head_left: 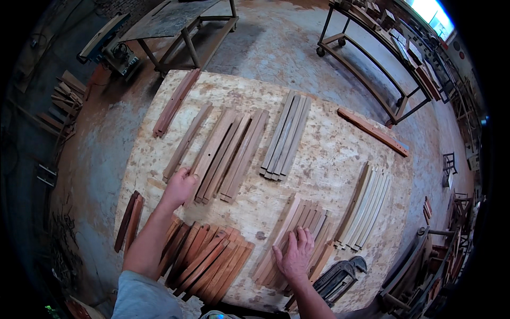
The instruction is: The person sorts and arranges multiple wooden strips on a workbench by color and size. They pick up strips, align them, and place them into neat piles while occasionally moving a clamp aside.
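Note:
My left hand [181,187] is closed around the near end of a brown wooden strip [213,146], the leftmost of a loose row; its fingertips are partly hidden. Just left of it lies a single narrow strip [188,141]. The row's other strips [245,154] lie side by side to the right. My right hand [295,256] rests with fingers spread on a bundle of pinkish-brown strips [287,223]. Beside that hand, a dark metal clamp [340,279] lies on the tabletop. Reddish, slightly curved strips [212,260] are heaped between my forearms.
The pale, stained plywood tabletop [223,91] also carries greyish strips [287,135], pale strips [364,207], reddish pieces [178,101] at the far left and a red-brown bar [372,132]. Wheeled metal carts [180,24] stand beyond, one loaded with wood [406,48].

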`<state>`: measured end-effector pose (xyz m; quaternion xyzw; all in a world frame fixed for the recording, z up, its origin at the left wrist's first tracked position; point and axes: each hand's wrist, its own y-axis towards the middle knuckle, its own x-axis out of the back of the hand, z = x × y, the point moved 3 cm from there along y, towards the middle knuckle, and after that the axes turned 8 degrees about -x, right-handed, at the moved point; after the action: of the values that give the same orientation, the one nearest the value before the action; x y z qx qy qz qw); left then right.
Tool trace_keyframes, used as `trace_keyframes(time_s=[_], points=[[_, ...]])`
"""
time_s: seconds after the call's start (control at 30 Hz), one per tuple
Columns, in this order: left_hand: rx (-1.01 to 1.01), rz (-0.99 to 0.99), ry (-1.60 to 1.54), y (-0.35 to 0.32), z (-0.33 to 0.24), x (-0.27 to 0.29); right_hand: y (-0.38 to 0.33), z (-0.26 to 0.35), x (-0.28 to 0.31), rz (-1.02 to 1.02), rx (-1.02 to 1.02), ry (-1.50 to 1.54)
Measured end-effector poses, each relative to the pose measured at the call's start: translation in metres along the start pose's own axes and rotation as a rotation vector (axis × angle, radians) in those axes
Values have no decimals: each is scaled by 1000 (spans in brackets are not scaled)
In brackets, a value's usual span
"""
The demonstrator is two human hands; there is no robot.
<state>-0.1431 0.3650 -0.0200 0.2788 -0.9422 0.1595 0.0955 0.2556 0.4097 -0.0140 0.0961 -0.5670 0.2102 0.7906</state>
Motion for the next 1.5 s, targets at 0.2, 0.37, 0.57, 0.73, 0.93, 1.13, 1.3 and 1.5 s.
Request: trace_keyframes(time_s=[0.2, 0.37, 0.57, 0.73, 0.93, 1.13, 1.3, 1.5], points=[[21, -15, -54, 2, -1, 3, 1, 0, 0, -7, 2, 1], [-100, -55, 4, 6, -3, -1, 0, -1, -2, -17, 10, 14], [-86, -43, 119, 14, -6, -24, 0, -1, -1, -15, 6, 15], [-257, -32, 439, 5, -29, -52, -2, 1, 2, -6, 0, 45], [-379, -54, 753, 8, -32, -75, 0, -1, 1, -25, 18, 11], [-348, -78, 823, 9, -19, -78, 1, 3, 5, -26, 25, 52], [-348, -185, 790, -6, -42, -87, 2, -2, 0, -37, 32, 26], [-77, -23, 653, -40, -61, -125, 1, -1, 0, -43, 25, 23]])
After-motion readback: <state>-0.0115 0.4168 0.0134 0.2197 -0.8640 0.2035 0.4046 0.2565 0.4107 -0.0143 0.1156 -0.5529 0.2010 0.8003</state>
